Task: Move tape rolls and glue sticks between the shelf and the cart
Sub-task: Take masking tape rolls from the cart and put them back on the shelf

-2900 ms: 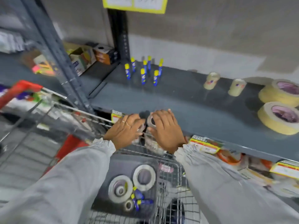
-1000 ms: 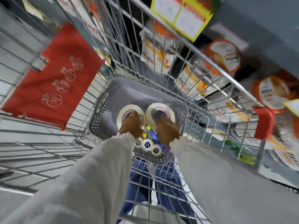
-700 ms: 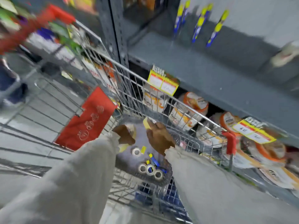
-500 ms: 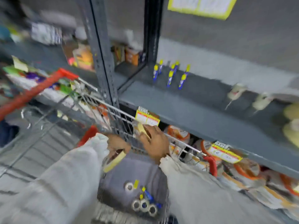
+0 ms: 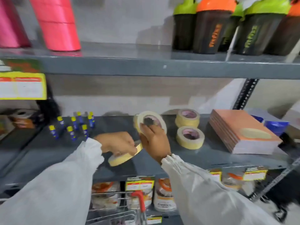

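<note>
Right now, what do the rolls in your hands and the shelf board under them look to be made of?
The roll in the right hand and the roll in the left hand look like cream paper masking tape: matte, no glare, with a darker inner core on the upright one. The shelf board looks like grey painted metal with a smooth, slightly glossy coat; faint reflections show, though laminate cannot be ruled out.

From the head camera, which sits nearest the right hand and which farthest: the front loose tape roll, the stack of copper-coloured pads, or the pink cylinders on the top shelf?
1. Front tape roll, just right of the right hand.
2. Stack of pads, farther right on the same shelf.
3. Pink cylinders, upper shelf, far left.
</note>
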`<action>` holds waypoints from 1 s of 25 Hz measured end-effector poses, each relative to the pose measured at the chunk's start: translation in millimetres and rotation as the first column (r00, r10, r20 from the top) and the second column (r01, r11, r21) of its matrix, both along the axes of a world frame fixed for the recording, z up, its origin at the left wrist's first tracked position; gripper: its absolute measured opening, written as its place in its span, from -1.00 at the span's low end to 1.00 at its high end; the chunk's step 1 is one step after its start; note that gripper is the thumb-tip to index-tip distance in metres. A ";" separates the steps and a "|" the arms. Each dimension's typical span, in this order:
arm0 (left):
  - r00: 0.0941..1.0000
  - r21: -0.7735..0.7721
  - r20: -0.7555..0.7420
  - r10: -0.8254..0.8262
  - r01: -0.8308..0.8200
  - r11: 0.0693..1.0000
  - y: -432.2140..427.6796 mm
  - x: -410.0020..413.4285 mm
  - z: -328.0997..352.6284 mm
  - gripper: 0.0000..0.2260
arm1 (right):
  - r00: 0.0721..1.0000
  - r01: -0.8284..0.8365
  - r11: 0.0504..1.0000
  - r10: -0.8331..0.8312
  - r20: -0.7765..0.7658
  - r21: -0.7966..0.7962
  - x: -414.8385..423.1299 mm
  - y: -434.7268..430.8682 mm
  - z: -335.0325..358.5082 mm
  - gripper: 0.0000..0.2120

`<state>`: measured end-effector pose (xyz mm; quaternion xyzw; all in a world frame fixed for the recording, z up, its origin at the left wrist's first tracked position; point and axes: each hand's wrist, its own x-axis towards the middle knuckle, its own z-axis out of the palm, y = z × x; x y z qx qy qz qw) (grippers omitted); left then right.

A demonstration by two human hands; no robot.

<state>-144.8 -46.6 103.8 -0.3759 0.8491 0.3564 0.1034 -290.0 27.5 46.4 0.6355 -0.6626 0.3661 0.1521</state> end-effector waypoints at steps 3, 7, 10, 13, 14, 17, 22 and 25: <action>0.996 -0.313 -0.002 -0.095 0.089 0.945 6.7 -77.7 -8.7 -0.83 | 0.969 0.229 0.969 -0.218 -0.118 0.096 -79.8 22.1 -21.0 -0.61; 0.989 -0.341 -0.146 -0.021 -0.031 0.940 10.3 -141.4 -48.6 -0.83 | 0.928 0.361 0.907 -0.326 -0.179 0.218 -147.3 38.8 -49.7 -0.43; 0.976 -0.332 -0.212 0.047 -0.117 0.936 10.1 -165.4 -66.0 -0.83 | 0.921 0.366 0.900 -0.314 -0.231 0.237 -173.5 42.2 -65.3 -0.41; 0.988 -0.330 -0.139 0.061 -0.104 0.938 5.1 -173.3 -70.5 -0.82 | 0.937 0.309 0.927 -0.258 -0.235 0.215 -181.7 45.4 -74.6 -0.45; 0.991 -0.330 -0.115 0.063 -0.098 0.939 3.2 -174.1 -70.0 -0.76 | 0.944 0.285 0.937 -0.237 -0.229 0.203 -182.6 46.3 -75.5 -0.46; 0.993 -0.378 -0.096 0.064 -0.096 0.921 -3.2 -180.9 -64.4 -0.71 | 0.956 0.212 0.957 -0.161 -0.246 0.198 -185.0 48.7 -76.9 -0.41; 0.990 -0.424 -0.143 0.001 -0.062 0.903 -1.0 -196.1 -47.1 -0.80 | 0.974 0.168 0.962 -0.128 -0.189 0.215 -185.4 49.4 -75.0 -0.55; 0.982 -0.494 -0.184 -0.049 -0.049 0.868 7.4 -204.7 -40.5 -0.80 | 0.982 0.155 0.970 -0.131 -0.136 0.185 -186.7 52.5 -72.8 -0.67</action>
